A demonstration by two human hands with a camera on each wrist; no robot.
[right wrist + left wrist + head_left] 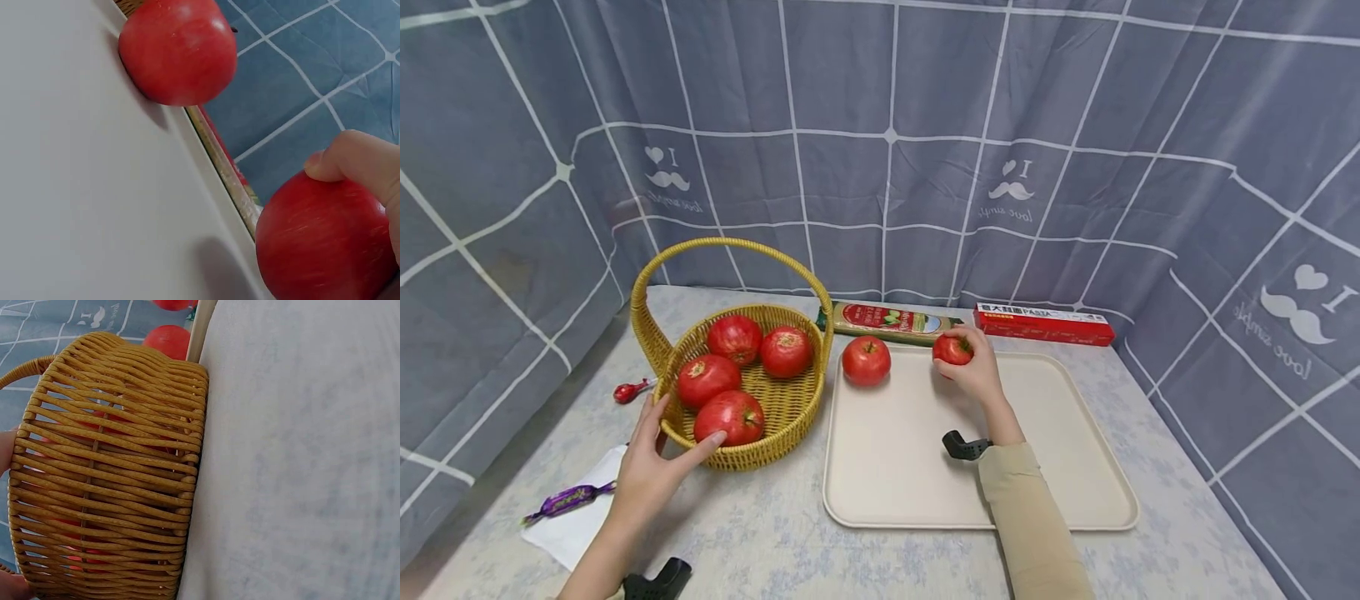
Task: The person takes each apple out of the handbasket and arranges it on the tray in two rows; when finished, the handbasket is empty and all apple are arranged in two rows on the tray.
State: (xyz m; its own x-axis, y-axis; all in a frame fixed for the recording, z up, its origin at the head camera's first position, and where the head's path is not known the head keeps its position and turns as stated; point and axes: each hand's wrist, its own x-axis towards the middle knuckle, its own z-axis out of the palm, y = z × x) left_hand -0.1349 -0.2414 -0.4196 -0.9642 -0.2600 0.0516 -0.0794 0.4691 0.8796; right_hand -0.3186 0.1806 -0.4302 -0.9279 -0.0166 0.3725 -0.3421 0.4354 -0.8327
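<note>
Right grip (pixel 982 373): round, perhaps waxy apple (pixel 951 351)

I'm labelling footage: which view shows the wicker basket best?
The head view: the basket appears almost whole, with handle and four red fruits inside. Left wrist shows mainly its woven side; right wrist, only a sliver.

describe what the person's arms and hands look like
The left hand and right hand are ungloved. A plain beige sleeve covers the right forearm. One black fitting shows beside the right wrist, another beside the left.
</note>
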